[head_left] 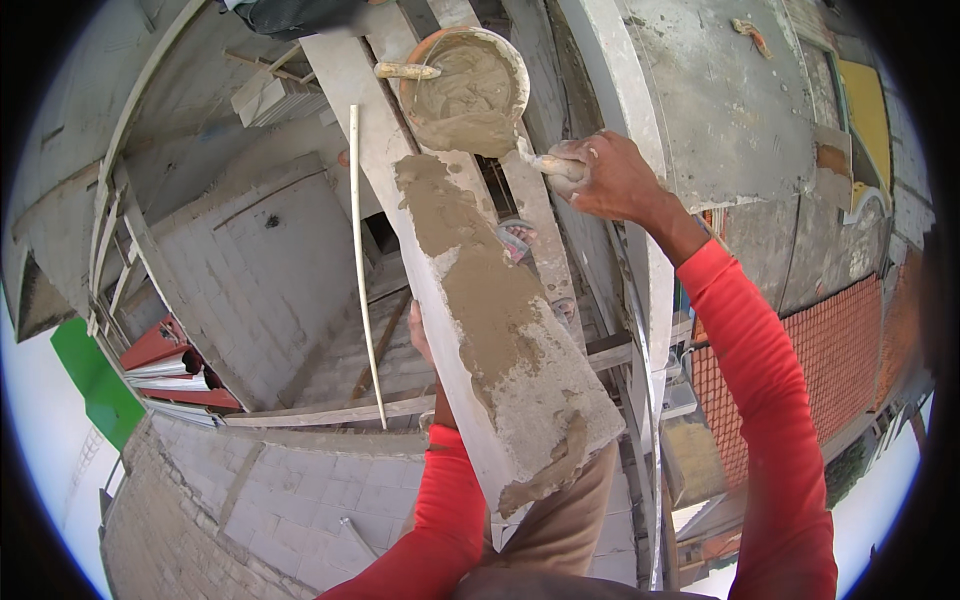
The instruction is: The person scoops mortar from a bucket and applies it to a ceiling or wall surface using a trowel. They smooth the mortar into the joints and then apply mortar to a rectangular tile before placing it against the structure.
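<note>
A long grey block (575, 385) slants across the middle, with a thick, uneven layer of wet mortar (490, 310) on its upper face. My left hand (420, 335) grips the block's left side, most of its fingers hidden behind it. In my closed right hand (605, 175) is the handle of a trowel (552, 163). Its blade end points toward the bucket and the block's far end and is hard to make out among the mortar. The bucket (523, 78) stands just beyond the block, with wet mortar inside. Another wooden tool handle (408, 71) lies over the bucket's left rim.
Planks (350, 75) run under the bucket and block. My feet (515, 240) show in a gap on the right. A thin pale strip (358, 250) stands left of the block. A block wall (270, 290) is farther left, orange mesh (800, 370) on the right.
</note>
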`<control>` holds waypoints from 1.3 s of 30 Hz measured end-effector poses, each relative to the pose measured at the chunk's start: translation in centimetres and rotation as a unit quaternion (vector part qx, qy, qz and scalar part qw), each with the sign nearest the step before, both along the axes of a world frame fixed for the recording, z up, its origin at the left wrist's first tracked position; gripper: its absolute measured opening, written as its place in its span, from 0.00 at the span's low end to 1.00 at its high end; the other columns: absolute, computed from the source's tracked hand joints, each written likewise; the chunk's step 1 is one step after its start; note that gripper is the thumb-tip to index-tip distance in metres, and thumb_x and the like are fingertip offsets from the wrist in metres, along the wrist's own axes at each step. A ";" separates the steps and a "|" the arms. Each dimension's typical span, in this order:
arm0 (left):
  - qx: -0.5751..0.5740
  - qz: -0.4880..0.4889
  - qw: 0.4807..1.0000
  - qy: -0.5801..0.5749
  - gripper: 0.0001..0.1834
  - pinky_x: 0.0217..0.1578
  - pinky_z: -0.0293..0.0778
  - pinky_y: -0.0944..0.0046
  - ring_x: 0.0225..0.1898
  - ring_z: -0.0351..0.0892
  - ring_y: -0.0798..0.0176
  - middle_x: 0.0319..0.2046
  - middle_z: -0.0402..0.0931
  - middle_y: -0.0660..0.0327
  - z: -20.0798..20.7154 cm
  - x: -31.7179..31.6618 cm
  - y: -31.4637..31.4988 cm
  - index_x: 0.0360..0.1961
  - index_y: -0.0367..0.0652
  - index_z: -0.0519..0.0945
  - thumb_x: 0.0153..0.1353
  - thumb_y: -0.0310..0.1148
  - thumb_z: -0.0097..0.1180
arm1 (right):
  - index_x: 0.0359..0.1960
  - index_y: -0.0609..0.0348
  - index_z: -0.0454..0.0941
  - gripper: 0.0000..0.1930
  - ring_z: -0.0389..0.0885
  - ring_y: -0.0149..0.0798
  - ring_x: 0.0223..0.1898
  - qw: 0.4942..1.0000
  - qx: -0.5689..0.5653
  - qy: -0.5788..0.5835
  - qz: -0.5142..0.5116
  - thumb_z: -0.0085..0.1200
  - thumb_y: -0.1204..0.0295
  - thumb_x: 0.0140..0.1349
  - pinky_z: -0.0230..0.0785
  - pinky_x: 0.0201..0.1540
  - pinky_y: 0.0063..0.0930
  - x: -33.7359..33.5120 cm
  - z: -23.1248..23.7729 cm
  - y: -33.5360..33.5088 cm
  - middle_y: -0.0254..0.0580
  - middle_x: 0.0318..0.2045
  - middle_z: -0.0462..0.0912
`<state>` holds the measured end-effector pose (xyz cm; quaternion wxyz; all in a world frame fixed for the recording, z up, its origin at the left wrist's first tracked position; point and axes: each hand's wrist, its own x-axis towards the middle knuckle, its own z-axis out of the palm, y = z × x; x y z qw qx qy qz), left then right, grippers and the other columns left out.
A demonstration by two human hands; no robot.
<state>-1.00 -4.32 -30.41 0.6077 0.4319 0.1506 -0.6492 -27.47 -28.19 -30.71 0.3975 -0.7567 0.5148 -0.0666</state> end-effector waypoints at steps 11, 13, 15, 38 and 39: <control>0.005 -0.052 0.998 -0.035 0.33 0.51 0.82 0.56 0.52 0.84 0.58 0.54 0.82 0.55 -0.4 -1.7 0.8 0.68 0.41 0.74 0.75 0.56 0.43 | 0.51 0.62 0.88 0.25 0.89 0.52 0.37 0.999 -0.034 -0.040 -0.001 0.69 0.64 0.50 0.81 0.44 0.40 -6.6 11.1 9.0 0.56 0.42 0.90; 0.033 -0.127 0.974 -0.186 0.34 0.52 0.81 0.56 0.52 0.84 0.57 0.55 0.82 0.55 -0.5 -1.8 0.7 0.69 0.41 0.73 0.75 0.56 0.42 | 0.51 0.63 0.88 0.25 0.88 0.50 0.33 0.990 -0.136 -0.038 -0.004 0.69 0.68 0.48 0.80 0.37 0.38 -7.5 16.1 11.6 0.54 0.41 0.90; 0.015 -0.153 0.967 -0.205 0.35 0.54 0.81 0.54 0.54 0.83 0.55 0.56 0.81 0.54 -0.5 -1.6 0.6 0.70 0.41 0.72 0.75 0.56 0.41 | 0.51 0.64 0.87 0.26 0.86 0.47 0.29 0.995 -0.088 -0.045 -0.031 0.69 0.72 0.46 0.78 0.31 0.36 -7.8 20.2 13.3 0.50 0.37 0.89; -0.031 -0.025 0.999 -0.005 0.39 0.63 0.76 0.45 0.64 0.78 0.46 0.68 0.73 0.51 3.3 -0.2 -0.4 0.76 0.44 0.66 0.75 0.59 0.38 | 0.52 0.64 0.85 0.25 0.84 0.47 0.24 0.982 -0.008 0.120 -0.144 0.67 0.78 0.46 0.76 0.27 0.34 -8.1 23.7 20.4 0.48 0.34 0.86; -0.052 -0.024 0.998 0.020 0.39 0.62 0.76 0.45 0.64 0.77 0.46 0.68 0.73 0.51 3.4 0.6 -0.4 0.76 0.44 0.65 0.75 0.60 0.37 | 0.51 0.64 0.86 0.25 0.86 0.51 0.28 0.982 -0.003 0.123 -0.145 0.68 0.76 0.47 0.79 0.32 0.37 -7.6 21.1 19.5 0.51 0.36 0.87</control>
